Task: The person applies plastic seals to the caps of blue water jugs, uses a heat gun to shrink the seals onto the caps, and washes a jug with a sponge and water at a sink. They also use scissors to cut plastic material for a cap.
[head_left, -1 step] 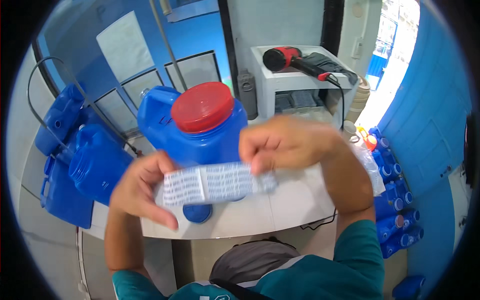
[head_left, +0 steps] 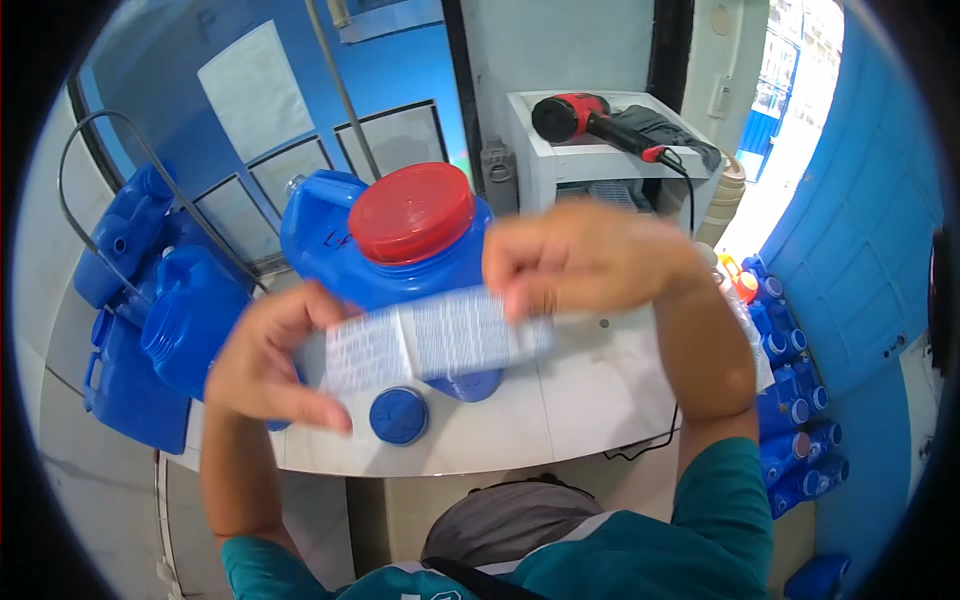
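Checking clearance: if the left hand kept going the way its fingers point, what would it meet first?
Likely the small blue cap on the table: the left hand holding the printed strip points right, though depth is unclear.

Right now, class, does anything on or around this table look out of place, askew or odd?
One thing: a small blue cap lies loose on the white table, off any container. The big blue jug keeps its red lid. Both hands, left hand and right hand, hold a printed label strip flat.

Head camera looks steeply down, close over the white table [head_left: 590, 400].
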`<state>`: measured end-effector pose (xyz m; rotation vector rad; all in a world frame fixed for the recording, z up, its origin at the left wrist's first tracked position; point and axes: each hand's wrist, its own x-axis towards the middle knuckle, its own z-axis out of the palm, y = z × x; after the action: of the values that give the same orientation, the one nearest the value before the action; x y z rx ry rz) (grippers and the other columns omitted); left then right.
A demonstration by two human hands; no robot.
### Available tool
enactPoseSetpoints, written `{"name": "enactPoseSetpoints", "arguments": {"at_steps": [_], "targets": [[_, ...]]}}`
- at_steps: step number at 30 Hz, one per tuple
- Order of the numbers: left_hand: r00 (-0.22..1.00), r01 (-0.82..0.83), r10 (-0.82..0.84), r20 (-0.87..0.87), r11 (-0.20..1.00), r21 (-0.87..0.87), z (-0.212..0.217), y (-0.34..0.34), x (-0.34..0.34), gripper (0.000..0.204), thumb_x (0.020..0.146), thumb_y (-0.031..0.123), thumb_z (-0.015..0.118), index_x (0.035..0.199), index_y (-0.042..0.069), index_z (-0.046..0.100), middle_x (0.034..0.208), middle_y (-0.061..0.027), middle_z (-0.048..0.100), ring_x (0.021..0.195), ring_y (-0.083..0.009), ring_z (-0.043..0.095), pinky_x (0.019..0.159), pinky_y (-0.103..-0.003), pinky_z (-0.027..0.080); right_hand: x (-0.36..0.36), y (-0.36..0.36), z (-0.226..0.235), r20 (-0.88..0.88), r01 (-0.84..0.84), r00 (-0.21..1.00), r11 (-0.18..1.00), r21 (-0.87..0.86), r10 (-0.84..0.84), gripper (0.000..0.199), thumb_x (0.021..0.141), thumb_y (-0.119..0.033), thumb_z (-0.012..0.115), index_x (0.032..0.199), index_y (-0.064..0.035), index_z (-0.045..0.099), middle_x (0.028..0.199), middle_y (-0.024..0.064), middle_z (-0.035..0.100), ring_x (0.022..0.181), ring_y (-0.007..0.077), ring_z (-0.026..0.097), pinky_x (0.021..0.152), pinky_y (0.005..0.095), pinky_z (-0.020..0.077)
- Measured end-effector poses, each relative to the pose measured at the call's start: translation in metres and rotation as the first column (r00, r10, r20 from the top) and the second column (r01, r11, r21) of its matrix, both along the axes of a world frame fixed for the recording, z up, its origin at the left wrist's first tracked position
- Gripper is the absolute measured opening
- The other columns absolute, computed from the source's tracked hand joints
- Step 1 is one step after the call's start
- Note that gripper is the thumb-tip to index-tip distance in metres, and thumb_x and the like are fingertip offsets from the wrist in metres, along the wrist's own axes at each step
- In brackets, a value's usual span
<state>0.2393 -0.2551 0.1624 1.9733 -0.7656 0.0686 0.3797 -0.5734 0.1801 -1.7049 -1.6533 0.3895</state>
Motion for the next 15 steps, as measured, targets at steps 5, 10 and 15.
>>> {"name": "enactPoseSetpoints", "arguments": {"at_steps": [5,10,15], "targets": [[0.718,-0.577,0.258,0.647,0.741,0.344,0.066,0.001,0.056,0.042,0.086,0.033,0.079,0.105,0.000,0.062,0.097,-0.0105,0.066,0.091,-0.0226,0.062,0.083,-0.036,0.051,0.058,0.044,0.062,0.365,0.284,0.852,0.918,0.277,-0.374,0.028,0.104,-0.034,0.056,0.094,-0.0078,0.059,0.081,-0.0007,0.056,0.080,0.0094,0.052,0.072,0.0277,0.0453],[0.952,-0.290,0.303,0.032,0.869,0.401,0.039,0.028,0.116,0.027,0.095,0.021,0.065,0.114,0.002,0.061,0.101,-0.0048,0.063,0.097,-0.0139,0.057,0.091,-0.029,0.046,0.131,0.090,0.015,0.168,0.385,0.909,0.923,0.015,-0.382,0.046,0.102,-0.051,0.056,0.088,-0.0071,0.062,0.079,-0.0046,0.056,0.078,0.0078,0.049,0.071,0.0278,0.0437],[0.961,-0.238,0.273,-0.053,0.906,0.349,0.054,0.001,0.081,0.022,0.089,0.015,0.064,0.108,0.004,0.061,0.105,-0.0026,0.060,0.101,-0.0125,0.053,0.091,-0.029,0.044,0.106,0.070,0.012,0.048,0.250,0.967,0.968,0.024,-0.251,0.055,0.095,-0.062,0.062,0.087,-0.0074,0.070,0.080,-0.0016,0.063,0.078,0.0118,0.055,0.077,0.0301,0.0472]]}}
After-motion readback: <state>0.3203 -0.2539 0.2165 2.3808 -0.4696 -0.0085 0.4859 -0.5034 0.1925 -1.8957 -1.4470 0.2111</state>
